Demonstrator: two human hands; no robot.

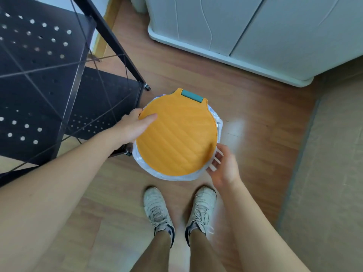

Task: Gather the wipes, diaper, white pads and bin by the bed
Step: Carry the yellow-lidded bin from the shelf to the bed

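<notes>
A round bin [176,134] with a ribbed orange lid and a teal button at its far edge stands on the wooden floor in front of my feet. A white bag liner shows around its rim. My left hand [133,126] grips the bin's left rim, thumb lying on the lid. My right hand [222,163] is at the bin's near right side, fingers apart and touching the liner and rim. No wipes, diaper or pads are in view.
A black perforated metal cart [49,85] on castors stands close to the left of the bin. A white cabinet [245,36] runs along the back. A beige mat [330,173] covers the floor on the right. My white sneakers [157,211] stand just behind the bin.
</notes>
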